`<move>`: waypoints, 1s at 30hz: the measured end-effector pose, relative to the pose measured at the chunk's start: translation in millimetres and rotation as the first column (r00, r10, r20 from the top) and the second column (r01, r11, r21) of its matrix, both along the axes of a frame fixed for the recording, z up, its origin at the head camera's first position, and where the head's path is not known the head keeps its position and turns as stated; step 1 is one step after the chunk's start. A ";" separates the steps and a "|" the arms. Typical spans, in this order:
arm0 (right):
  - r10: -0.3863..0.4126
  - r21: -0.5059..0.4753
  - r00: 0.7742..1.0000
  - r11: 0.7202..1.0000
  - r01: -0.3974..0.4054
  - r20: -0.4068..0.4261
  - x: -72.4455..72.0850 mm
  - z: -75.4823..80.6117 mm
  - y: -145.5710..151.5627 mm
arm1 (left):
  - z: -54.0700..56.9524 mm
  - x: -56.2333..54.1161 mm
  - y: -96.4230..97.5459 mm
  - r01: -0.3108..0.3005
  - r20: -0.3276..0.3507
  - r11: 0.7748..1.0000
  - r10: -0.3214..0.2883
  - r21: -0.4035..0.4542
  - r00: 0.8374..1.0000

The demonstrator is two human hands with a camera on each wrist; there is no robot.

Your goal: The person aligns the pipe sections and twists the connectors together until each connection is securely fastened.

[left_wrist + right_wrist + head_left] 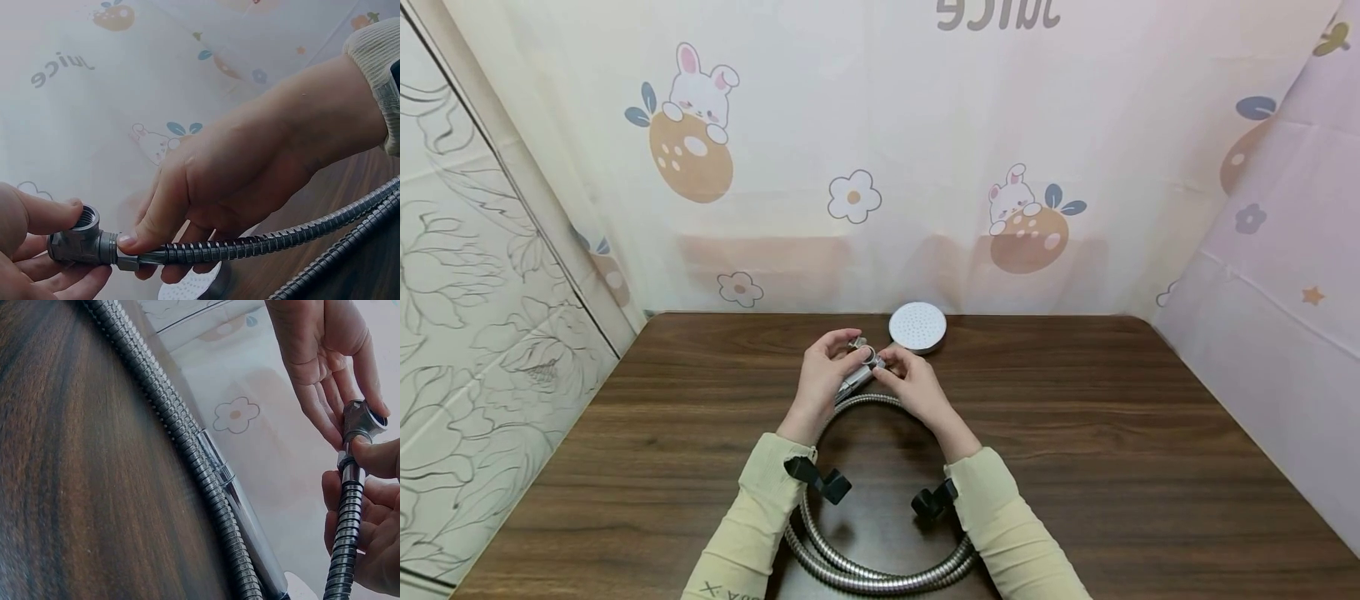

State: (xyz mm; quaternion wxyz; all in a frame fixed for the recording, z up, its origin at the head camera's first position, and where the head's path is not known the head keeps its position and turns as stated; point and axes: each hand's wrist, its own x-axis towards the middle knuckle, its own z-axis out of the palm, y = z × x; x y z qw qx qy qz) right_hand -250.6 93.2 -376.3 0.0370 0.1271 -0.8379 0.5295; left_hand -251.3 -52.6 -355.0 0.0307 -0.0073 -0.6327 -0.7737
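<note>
My left hand point(822, 382) holds a grey metal threaded tee fitting point(83, 242) by its sides, its round threaded mouth facing up beside the thumb. My right hand point(919, 392) pinches the nut point(128, 262) at the end of a shower hose point(212, 250). In both wrist views this nut meets the side outlet of the fitting; how far it is threaded on cannot be seen. The rest of the ribbed metal hose lies coiled on the table under my forearms. Just beyond the hands rests a white-faced shower head point(917, 326), its chrome handle point(250, 531) pointing back toward me.
The dark wooden table point(1112, 433) ends at a printed curtain point(925, 167) just behind the shower head. A patterned panel point(482, 300) stands along the left side. Black wrist mounts point(817, 479) hang over the hose coil.
</note>
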 end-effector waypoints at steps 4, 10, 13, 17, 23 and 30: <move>0.013 -0.023 0.999 1.000 -0.013 0.031 -0.5 0.0 0.7 | 0.2 0.4 -1.2 0.009 -0.003 1.000 -0.009 -0.029 1.000; 0.062 -0.101 0.994 0.994 -0.052 0.092 0.6 0.7 1.6 | 0.3 1.2 -4.8 0.017 0.018 0.999 -0.016 -0.046 1.000; 0.077 -0.115 0.992 0.991 -0.065 0.101 1.1 1.8 2.5 | 0.9 1.5 -7.0 0.043 0.013 0.997 -0.043 -0.061 0.999; 0.100 -0.128 0.988 0.988 -0.085 0.121 0.8 3.9 4.7 | 2.1 1.1 -10.8 0.083 0.005 0.991 -0.083 -0.106 0.997; 0.138 -0.125 0.979 0.985 -0.120 0.149 8.6 20.0 5.7 | 4.4 -0.8 -17.1 0.115 0.014 0.966 -0.115 -0.232 0.993; 0.145 -0.089 0.969 0.988 -0.130 0.198 12.8 28.1 5.8 | 5.8 -2.5 -25.5 0.118 -0.033 0.864 -0.154 -0.490 0.987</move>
